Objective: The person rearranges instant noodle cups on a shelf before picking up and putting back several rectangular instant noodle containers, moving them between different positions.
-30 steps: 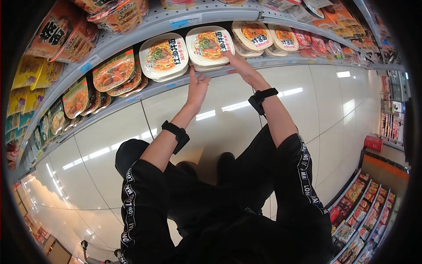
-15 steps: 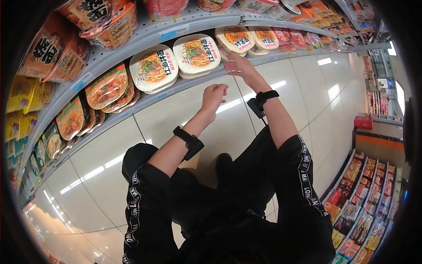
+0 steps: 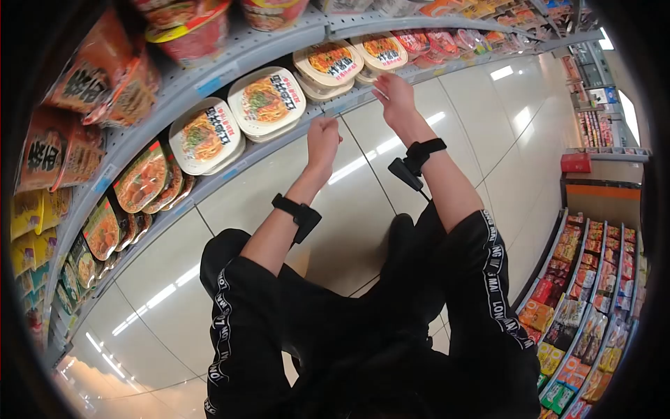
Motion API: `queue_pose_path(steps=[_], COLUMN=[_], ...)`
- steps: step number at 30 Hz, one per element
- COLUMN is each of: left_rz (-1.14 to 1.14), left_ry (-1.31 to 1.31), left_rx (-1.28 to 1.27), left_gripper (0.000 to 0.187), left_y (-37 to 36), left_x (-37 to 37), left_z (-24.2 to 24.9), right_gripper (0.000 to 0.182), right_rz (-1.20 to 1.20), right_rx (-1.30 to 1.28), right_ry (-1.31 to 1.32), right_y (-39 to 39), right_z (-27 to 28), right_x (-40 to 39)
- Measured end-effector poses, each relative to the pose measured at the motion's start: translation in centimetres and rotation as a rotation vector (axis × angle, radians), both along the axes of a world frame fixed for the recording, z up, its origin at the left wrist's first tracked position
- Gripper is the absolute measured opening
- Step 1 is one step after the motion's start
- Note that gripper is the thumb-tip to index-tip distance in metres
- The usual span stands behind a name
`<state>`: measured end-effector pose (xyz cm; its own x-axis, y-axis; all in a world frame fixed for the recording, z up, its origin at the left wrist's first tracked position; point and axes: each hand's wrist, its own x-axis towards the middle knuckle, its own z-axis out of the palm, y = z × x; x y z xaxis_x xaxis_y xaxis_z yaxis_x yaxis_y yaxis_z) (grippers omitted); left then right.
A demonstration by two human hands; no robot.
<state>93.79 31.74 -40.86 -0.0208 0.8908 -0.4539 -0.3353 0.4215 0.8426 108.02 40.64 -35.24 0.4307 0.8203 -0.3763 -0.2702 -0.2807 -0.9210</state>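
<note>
My left hand [image 3: 322, 143] is held over the floor just in front of the lower shelf, its fingers curled in and nothing visible in them. My right hand [image 3: 396, 101] is beside the shelf edge, fingers loosely bent and apart, close to a stack of square noodle tubs [image 3: 380, 52]. To the left of that stack sits another stack of cream noodle tubs [image 3: 328, 63]. White-lidded noodle tubs [image 3: 267, 101] and a second white-lidded stack [image 3: 206, 136] stand farther left. Both wrists wear black straps with small devices.
Dark-lidded noodle packs [image 3: 143, 178] lean along the lower shelf at left. Cup noodles [image 3: 188, 35] fill the upper shelf, whose grey edge [image 3: 230, 77] overhangs the tubs. A rack of snack packets [image 3: 579, 307] stands at right. My bent knees are above the tiled floor [image 3: 349, 230].
The view has turned, so the shelf sits farther left and lower. My right hand's fingers have drawn in from a flatter, stretched pose. My left hand stays curled.
</note>
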Motion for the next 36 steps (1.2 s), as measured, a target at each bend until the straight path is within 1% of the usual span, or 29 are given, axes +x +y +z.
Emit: queue_pose_path(steps=[1, 3, 5, 6, 7, 8, 9, 11, 12, 14, 16, 17, 19, 21, 25, 28, 31, 32, 33, 35, 36], left_rz=[0.017, 0.062, -0.027, 0.000, 0.000, -0.006, 0.007, 0.059, 0.074, 0.152, 0.156, 0.153, 0.177, 0.204, 0.313, 0.260, 0.229, 0.207, 0.197, 0.352, 0.513], left_ry=[0.018, 0.038, 0.124, 0.149, 0.304, 0.463, 0.493, 0.393, 0.429, 0.388, 0.424, 0.433, 0.457, 0.443, 0.412, 0.297, 0.325, 0.338, 0.341, 0.330, 0.292], left_rx=[0.010, 0.024, 0.045, 0.049, 0.129, 0.208, 0.215, -0.064, -0.072, -0.005, -0.029, -0.059, -0.055, -0.094, -0.115, -0.048, -0.081, -0.097, -0.076, -0.023, -0.012], left_gripper=[0.020, 0.019, 0.025, 0.025, 0.025, 0.025, 0.025, 0.026, 0.026, 0.028, 0.030, 0.031, 0.034, 0.036, 0.041, 0.045, 0.044, 0.045, 0.045, 0.043, 0.040], left_y=[0.5, 1.5, 2.1, 2.3, 2.3, 2.3, 2.3, 1.9, 1.7, 1.7, 1.6, 1.3, 0.8, 0.6, 0.2, 0.4, 1.3, 1.8, 2.2, 3.8, 4.7], left_x=[0.9, 3.1, 4.3, 4.4, 4.2, 3.9, 3.6, 3.1, 3.0, 3.3, 2.9, 2.9, 2.9, 2.8, 3.6, 4.0, 4.8, 4.9, 5.5, 6.3, 7.0], left_z=[0.6, 0.7, 0.0, -1.7, -4.5, -5.7, -5.0, -3.5, -2.6, -0.6, 1.5, 2.7, 5.4, 7.1, 9.9, 10.5, 11.3, 12.2, 11.8, 9.9, 8.4], right_gripper=[0.022, 0.023, 0.021, 0.022, 0.024, 0.028, 0.028, 0.021, 0.021, 0.022, 0.024, 0.025, 0.028, 0.033, 0.038, 0.043, 0.046, 0.047, 0.047, 0.048, 0.048], right_rz=[0.002, 0.354, 0.368, 0.361, 0.347, 0.415, 0.427, 0.604, 0.620, 0.768, 0.752, 0.729, 0.717, 0.737, 0.779, 0.757, 0.736, 0.741, 0.727, 0.719, 0.700], right_rx=[-0.016, 0.121, 0.135, 0.099, 0.064, 0.051, 0.068, -0.002, 0.003, -0.130, -0.083, -0.050, -0.042, -0.110, -0.092, -0.113, 0.008, -0.070, -0.052, -0.155, -0.131], right_ry=[0.010, -0.128, -0.099, -0.155, -0.212, -0.197, -0.171, -0.158, -0.120, -0.079, -0.078, -0.101, -0.056, -0.099, -0.140, -0.070, -0.126, -0.103, -0.105, -0.014, -0.030], right_y=[-0.1, 0.5, 0.6, 0.7, 1.1, 1.7, 2.4, 3.9, 4.2, 4.7, 5.2, 5.0, 4.8, 5.1, 4.6, 4.9, 5.1, 4.3, 3.8, 4.3, 4.2], right_z=[-0.5, -1.0, -1.8, -2.4, -3.0, -3.9, -4.9, -7.1, -7.6, -8.2, -10.6, -10.4, -9.7, -9.7, -10.0, -10.3, -12.2, -9.9, -10.6, -12.0, -10.9], right_x=[0.7, 2.4, 3.5, 4.3, 5.2, 6.2, 7.0, 7.4, 7.1, 6.7, 6.2, 5.9, 6.1, 6.2, 6.0, 5.1, 4.5, 4.9, 4.8, 4.0, 4.0])
